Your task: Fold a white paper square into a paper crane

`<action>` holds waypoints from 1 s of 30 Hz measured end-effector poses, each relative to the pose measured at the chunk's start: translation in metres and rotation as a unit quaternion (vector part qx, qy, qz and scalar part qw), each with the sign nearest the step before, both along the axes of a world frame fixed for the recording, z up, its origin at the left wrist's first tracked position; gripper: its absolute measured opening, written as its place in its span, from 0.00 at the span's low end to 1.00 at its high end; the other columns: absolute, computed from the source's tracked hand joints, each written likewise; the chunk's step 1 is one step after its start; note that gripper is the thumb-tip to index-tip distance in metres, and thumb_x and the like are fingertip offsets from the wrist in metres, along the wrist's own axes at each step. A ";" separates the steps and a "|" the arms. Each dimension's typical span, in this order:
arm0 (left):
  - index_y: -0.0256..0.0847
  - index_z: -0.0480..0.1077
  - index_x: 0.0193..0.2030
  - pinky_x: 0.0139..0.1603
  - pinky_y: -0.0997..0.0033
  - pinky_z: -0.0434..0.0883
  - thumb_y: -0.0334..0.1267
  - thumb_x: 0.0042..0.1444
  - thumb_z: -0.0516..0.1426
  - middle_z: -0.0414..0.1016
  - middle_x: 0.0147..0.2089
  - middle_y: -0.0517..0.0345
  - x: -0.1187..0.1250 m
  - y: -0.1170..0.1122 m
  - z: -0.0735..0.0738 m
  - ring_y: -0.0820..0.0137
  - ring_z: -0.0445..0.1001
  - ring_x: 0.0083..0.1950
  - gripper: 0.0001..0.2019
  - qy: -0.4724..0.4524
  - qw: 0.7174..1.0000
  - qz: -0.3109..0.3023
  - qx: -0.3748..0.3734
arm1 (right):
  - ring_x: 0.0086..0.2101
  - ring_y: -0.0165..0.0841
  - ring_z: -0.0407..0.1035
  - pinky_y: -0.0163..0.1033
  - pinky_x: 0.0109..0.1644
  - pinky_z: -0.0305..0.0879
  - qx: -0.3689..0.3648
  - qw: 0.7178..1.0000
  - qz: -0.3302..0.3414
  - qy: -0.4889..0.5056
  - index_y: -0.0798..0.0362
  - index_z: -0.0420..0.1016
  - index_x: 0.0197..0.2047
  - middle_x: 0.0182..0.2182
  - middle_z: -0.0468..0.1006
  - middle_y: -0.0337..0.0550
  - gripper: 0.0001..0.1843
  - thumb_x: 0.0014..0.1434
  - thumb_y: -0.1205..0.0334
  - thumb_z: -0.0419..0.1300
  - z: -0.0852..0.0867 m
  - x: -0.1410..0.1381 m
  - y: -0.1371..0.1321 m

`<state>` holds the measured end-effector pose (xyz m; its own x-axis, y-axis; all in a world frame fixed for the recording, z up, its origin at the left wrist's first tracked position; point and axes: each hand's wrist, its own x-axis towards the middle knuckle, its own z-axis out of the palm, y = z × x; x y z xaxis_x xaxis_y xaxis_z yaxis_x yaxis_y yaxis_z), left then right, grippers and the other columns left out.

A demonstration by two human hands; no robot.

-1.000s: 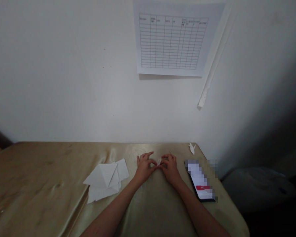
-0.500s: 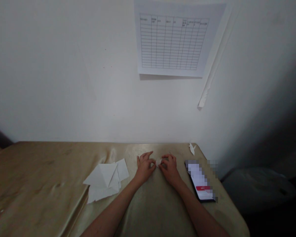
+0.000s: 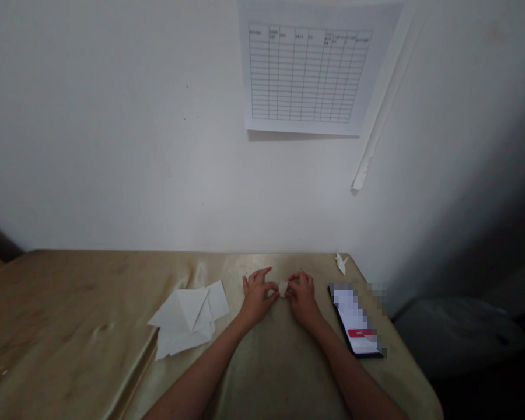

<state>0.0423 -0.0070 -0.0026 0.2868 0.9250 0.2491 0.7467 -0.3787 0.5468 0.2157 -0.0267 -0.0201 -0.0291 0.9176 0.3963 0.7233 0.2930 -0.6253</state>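
Note:
Between my two hands is a small folded piece of white paper, just above the tabletop. My left hand pinches its left side with thumb and index finger, the other fingers spread upward. On its right side, my right hand grips it between thumb and fingertips. The paper's folds are too small to make out clearly, and the fingers cover its edges. To the left of my left forearm lies a loose stack of white paper sheets, some of them folded.
A phone with a lit, partly pixelated screen lies right of my right hand. A small folded paper bird sits at the table's back right corner. The tan-covered table meets a wall bearing a printed grid sheet.
The small folded paper has shifted slightly to the right and shows more clearly between my fingers. My right hand has moved a little; the papers and phone stay put.

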 end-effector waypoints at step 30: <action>0.50 0.81 0.38 0.67 0.45 0.57 0.40 0.54 0.64 0.67 0.65 0.55 -0.006 0.010 -0.014 0.56 0.62 0.66 0.05 -0.041 0.996 0.031 0.067 | 0.53 0.41 0.61 0.50 0.62 0.57 0.009 0.997 0.000 0.078 0.48 0.79 0.35 0.46 0.73 0.46 0.02 0.56 0.62 0.65 -0.002 0.008 0.003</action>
<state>0.0368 0.0035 -0.0168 0.2033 0.8970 0.3926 0.7261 -0.4071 0.5541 0.2234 -0.0237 -0.0217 0.0345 0.9107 0.4116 0.6186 0.3041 -0.7245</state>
